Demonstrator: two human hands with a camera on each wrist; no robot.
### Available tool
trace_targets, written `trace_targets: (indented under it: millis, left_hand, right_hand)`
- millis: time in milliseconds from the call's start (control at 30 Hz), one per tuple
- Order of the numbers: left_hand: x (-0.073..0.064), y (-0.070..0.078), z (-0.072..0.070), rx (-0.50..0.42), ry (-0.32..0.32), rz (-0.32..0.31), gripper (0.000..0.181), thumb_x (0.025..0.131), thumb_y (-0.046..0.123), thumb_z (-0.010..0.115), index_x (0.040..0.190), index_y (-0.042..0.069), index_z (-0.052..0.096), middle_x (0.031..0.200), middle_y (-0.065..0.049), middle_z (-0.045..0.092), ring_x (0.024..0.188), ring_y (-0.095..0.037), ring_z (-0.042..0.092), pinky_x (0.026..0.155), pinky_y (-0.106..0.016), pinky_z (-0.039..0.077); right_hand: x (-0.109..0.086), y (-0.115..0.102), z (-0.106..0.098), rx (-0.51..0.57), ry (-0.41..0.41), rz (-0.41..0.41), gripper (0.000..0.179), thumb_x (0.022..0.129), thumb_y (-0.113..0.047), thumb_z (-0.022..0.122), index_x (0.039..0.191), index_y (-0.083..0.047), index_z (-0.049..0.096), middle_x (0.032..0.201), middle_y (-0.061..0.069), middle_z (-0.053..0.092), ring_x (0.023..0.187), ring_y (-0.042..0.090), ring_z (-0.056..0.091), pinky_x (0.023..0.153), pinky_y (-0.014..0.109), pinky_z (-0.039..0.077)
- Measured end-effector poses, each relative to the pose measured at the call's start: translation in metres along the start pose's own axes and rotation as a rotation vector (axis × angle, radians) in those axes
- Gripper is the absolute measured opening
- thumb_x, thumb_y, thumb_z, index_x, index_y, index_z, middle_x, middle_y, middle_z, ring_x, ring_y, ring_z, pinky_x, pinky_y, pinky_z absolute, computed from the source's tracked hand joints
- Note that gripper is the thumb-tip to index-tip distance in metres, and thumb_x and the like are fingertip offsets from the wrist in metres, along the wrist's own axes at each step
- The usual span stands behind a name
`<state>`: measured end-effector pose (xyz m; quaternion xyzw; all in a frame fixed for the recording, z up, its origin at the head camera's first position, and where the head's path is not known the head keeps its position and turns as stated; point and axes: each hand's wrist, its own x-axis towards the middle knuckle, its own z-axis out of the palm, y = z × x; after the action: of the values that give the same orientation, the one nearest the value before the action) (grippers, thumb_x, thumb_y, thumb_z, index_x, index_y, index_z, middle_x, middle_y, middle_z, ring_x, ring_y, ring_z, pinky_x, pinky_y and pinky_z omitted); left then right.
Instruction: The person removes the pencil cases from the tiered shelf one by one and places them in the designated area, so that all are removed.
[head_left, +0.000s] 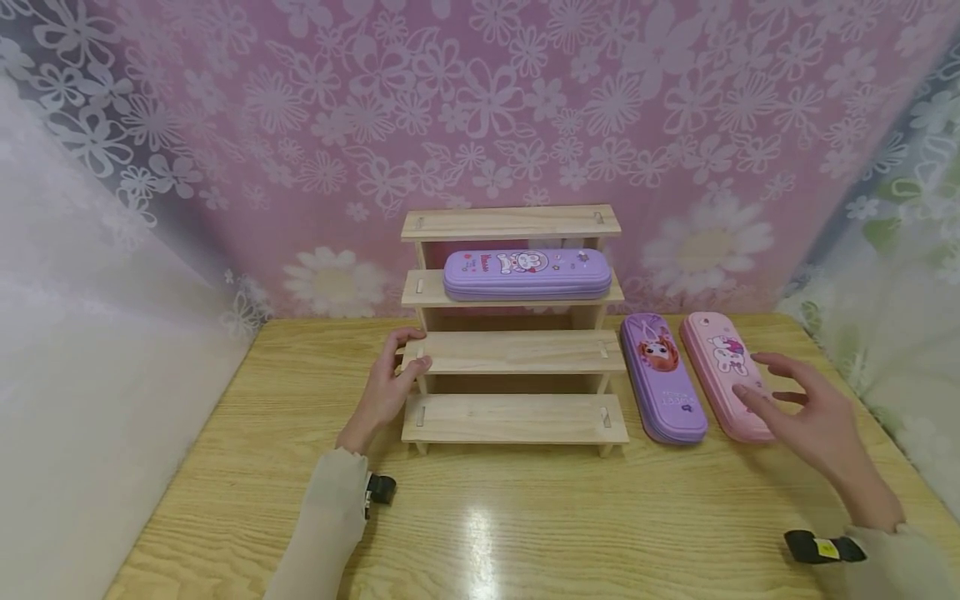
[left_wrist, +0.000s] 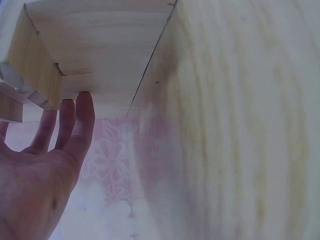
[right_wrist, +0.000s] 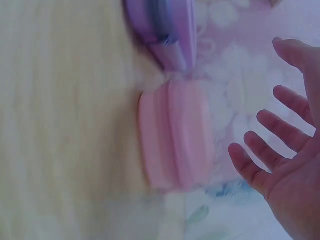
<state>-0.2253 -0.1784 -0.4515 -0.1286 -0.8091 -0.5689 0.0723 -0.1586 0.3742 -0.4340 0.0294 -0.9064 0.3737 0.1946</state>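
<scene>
A four-step wooden display rack stands near the back of the table. My left hand grips the left end of its second step from the bottom, thumb on top; the left wrist view shows fingers against the wood. A lilac pencil case with a cartoon bunny lies lengthwise on the third step up. Right of the rack, a purple pencil case with a red-haired girl lies beside a pink pencil case. My right hand hovers over the pink one's right side, fingers spread and holding nothing.
A pink floral curtain hangs right behind the rack. Pale curtains hang at the left and right sides of the wood-grain table. Both wrists wear black straps.
</scene>
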Motion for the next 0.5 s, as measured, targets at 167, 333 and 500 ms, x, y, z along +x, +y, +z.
trace_targets:
  millis: [167, 333, 500]
  left_hand:
    - [0.0, 0.0, 0.001, 0.009, 0.0, -0.001, 0.041, 0.103, 0.023, 0.059, 0.141, 0.011, 0.05, 0.146, -0.01, 0.051, 0.109, -0.03, 0.057, 0.086, -0.041, 0.049]
    - [0.0, 0.0, 0.0, 0.012, 0.008, -0.002, 0.039, 0.103, 0.024, 0.059, 0.14, 0.014, 0.051, 0.146, -0.007, 0.051, 0.123, -0.027, 0.05, 0.096, -0.045, 0.043]
    - [0.0, -0.002, 0.0, 0.016, 0.007, -0.003, 0.038, 0.103, 0.026, 0.059, 0.139, 0.017, 0.051, 0.147, -0.007, 0.05, 0.121, -0.03, 0.051, 0.094, -0.046, 0.043]
  right_hand:
    - [0.009, -0.018, 0.01, 0.024, 0.02, -0.062, 0.055, 0.085, -0.016, 0.084, 0.136, -0.015, 0.064, 0.126, -0.029, 0.055, 0.112, -0.018, 0.046, 0.079, -0.002, 0.041]
    - [0.017, -0.03, 0.019, 0.095, 0.047, -0.164, 0.057, 0.08, 0.001, 0.083, 0.133, -0.008, 0.065, 0.127, -0.026, 0.058, 0.114, -0.015, 0.051, 0.082, 0.0, 0.043]
    - [0.025, -0.042, 0.03, 0.148, 0.061, -0.231, 0.057, 0.077, 0.009, 0.081, 0.13, -0.002, 0.066, 0.127, -0.024, 0.06, 0.113, -0.013, 0.053, 0.084, 0.001, 0.044]
